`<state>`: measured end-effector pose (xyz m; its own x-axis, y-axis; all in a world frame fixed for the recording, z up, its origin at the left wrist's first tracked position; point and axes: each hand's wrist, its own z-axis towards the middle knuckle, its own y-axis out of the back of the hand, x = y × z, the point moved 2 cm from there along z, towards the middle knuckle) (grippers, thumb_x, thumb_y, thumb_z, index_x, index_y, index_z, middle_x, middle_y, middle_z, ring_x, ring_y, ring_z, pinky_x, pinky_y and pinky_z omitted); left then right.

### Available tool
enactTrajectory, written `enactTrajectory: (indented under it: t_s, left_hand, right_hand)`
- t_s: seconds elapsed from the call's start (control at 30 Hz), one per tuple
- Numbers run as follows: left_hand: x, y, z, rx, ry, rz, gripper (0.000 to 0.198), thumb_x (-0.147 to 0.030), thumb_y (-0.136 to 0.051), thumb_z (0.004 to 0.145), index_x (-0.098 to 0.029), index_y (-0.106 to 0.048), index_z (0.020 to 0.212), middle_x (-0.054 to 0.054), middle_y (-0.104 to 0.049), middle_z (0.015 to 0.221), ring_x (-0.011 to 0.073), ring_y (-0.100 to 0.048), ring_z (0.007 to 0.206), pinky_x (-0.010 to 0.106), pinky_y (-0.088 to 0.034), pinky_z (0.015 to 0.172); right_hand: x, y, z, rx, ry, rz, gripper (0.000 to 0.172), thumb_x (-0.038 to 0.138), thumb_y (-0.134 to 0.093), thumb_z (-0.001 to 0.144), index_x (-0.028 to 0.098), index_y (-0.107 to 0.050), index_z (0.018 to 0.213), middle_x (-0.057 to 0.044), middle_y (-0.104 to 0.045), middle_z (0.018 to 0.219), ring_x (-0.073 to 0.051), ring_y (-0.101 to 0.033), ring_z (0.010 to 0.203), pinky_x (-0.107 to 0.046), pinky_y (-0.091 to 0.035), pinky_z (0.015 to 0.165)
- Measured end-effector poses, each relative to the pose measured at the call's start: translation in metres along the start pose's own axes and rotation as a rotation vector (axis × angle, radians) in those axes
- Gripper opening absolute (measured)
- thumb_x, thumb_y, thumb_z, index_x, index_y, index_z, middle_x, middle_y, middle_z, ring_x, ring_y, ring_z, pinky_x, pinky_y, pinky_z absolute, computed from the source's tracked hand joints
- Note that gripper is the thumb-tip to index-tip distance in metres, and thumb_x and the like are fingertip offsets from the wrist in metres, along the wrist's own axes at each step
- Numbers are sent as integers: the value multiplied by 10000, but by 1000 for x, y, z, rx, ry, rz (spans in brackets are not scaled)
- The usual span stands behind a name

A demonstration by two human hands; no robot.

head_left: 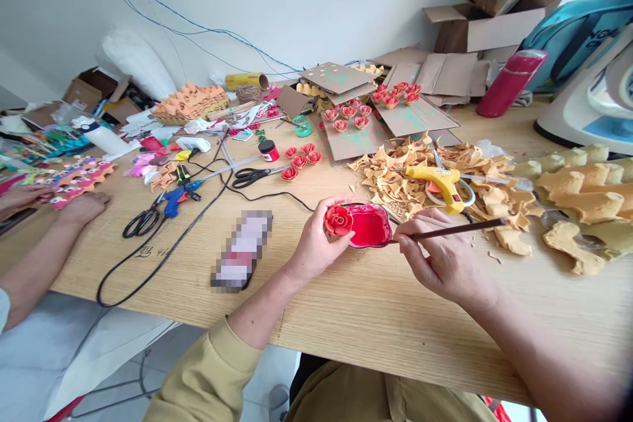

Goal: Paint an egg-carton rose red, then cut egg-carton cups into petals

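Note:
My left hand (316,241) is closed around a red paper rose (339,219), holding it by the left edge of a small dish of red paint (368,224). My right hand (448,257) grips a thin dark-handled paintbrush (457,229). Its tip end points left at the dish's right rim; the bristles are hard to make out. Several finished-looking red roses (299,161) lie beyond the dish, near a jar of red paint (268,150). More roses (351,115) stand on cardboard sheets farther back.
Torn orange egg-carton scraps (390,178) and a yellow glue gun (438,183) lie to the right. Left are a phone (242,250), black-handled scissors (143,221), a blue glue gun (175,198) and looping black cable. Another person's hands (84,208) rest at far left.

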<state>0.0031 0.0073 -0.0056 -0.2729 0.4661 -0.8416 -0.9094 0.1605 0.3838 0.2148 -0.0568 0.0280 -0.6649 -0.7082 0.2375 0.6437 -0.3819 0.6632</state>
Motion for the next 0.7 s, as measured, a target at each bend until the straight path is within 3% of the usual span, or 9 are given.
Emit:
enactTrajectory:
  t_s: [0.3, 0.53, 0.7]
  left_hand:
    - [0, 0, 1, 19, 90, -111, 488, -150, -752, 736, -175, -557, 1182, 114, -679, 1230, 232, -665, 1135, 350, -513, 1017]
    - [5, -2, 0, 52, 96, -226, 550, -236, -803, 745, -170, -545, 1227, 128, -659, 1282, 236, -664, 1146, 341, -512, 1014]
    - [1, -1, -1, 56, 89, -218, 525, -262, -803, 747, -167, -555, 1199, 130, -674, 1257, 241, -670, 1127, 345, -515, 1002]
  right_hand:
    - [-1, 2, -1, -47, -40, 43, 114, 113, -518, 955, 213, -567, 933, -4, -637, 727, -177, -564, 662, -353, -443, 688]
    - [2, 9, -10, -259, -70, 197, 148, 169, -467, 987, 230, -598, 1021, -32, -688, 782, -196, -597, 710, -439, -482, 825]
    - [8, 6, -10, -239, -24, 238, 159, 191, -448, 996, 227, -600, 1023, -33, -711, 809, -177, -631, 653, -475, -486, 893]
